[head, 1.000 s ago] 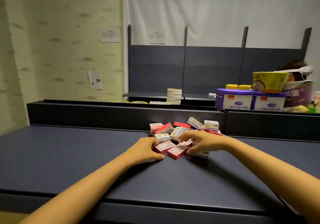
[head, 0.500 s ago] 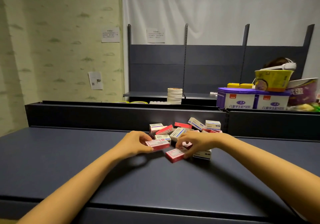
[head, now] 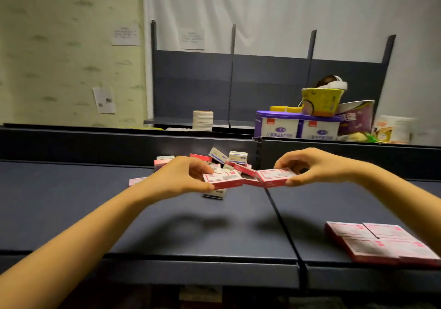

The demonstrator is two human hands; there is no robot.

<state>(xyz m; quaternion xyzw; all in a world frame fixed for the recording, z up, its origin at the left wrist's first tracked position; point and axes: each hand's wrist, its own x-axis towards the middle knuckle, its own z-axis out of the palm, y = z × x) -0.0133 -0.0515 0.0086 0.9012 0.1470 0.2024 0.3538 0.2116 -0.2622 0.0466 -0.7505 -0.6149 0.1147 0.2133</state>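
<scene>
Pinching the left box, a flat red-and-white carton, in the left hand: fingers curling over the far edge, thumb pressing along the near edge. Gripping the right box, a matching carton, in the right hand in much the same way, with fingers bending over the far edge and thumb tucking under the near side. Holding both boxes flat, printed face up, raised clear of the dark shelf top, with soft shadows falling on the surface below. Holding the inner ends close together above the seam between two shelf panels; not possible to tell whether touching, with a red carton showing just behind the gap. Hovering right in front of the loose pile of small red, pink and white cartons lying against the back rail.

Lying on the shelf just below the left box: a stray carton. Lying apart, to the left of the left wrist: a pink carton. Sitting flat at the near right edge of the shelf, well apart from both hands: a block of pink cartons. Standing beyond the rail: purple-lidded tubs, a yellow bowl resting above them, and a stack of white rolls on the far shelf.
</scene>
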